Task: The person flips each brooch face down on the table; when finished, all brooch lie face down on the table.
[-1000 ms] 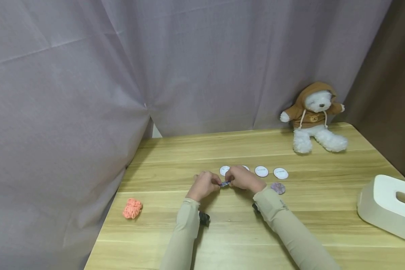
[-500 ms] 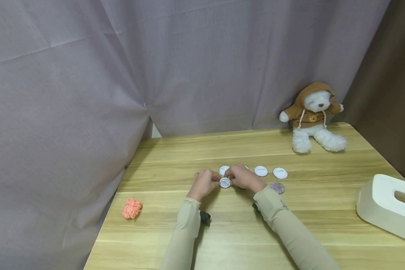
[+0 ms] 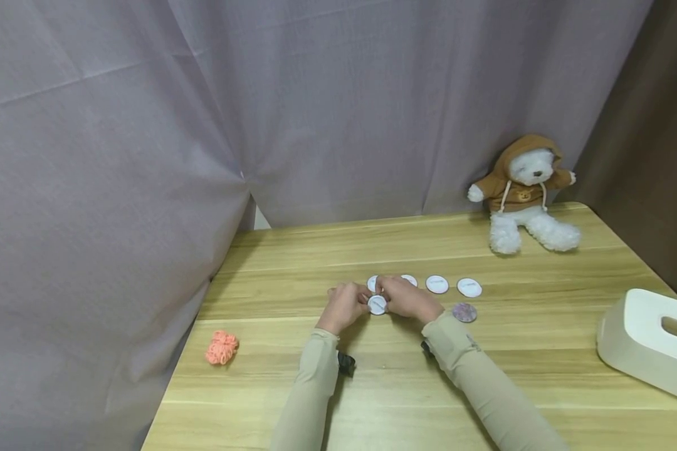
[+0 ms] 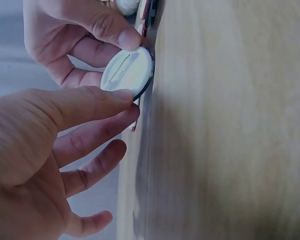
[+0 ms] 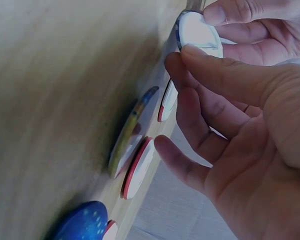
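Held badge (image 4: 130,74): we find no readable words on its white back, just a thin line across it.
White badges in a row (image 3: 437,284): we see faint grey marks, too small to tell as lettering.
Hoodie (image 3: 516,202) on the teddy: we make out a bear-face emblem (image 3: 524,195) on the chest, no legible text.
Right sleeve (image 3: 488,369): a small dark mark near the cuff, unreadable to us.

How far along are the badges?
Four round white-backed badges lie backs up in a row, so those look done. Both hands pinch a round dark-rimmed badge, its white back showing. The round purple-patterned badge lies picture up in front of the row, so it is probably left.
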Demonstrator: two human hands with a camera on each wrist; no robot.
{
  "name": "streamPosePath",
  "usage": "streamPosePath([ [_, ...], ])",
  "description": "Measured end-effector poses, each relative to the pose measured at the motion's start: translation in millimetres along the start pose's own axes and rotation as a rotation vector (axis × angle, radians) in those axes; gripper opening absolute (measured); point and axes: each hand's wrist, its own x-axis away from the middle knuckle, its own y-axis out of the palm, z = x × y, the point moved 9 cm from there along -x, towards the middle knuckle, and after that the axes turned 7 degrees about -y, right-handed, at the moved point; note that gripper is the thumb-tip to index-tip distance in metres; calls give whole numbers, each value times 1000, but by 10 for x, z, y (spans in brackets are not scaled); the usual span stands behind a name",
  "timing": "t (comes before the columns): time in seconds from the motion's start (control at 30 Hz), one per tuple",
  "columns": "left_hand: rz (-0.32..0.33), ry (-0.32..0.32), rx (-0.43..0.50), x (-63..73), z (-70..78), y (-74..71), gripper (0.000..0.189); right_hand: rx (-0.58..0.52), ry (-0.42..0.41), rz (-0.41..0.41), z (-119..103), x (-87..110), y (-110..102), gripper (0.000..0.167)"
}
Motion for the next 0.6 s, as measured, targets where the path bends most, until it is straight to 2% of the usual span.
streamPosePath([
  [0.23, 3, -4, -73, -18, 9, 15, 18, 69, -4, 30, -20, -10, -19, 33],
  [0.37, -1, -12, -111, -22, -1, 40, 19, 99, 17, 8, -17, -19, -4, 29],
  [0.6, -13, -25, -117, -27, -14, 61, 18, 112, 35, -22, 0, -15, 9, 25],
])
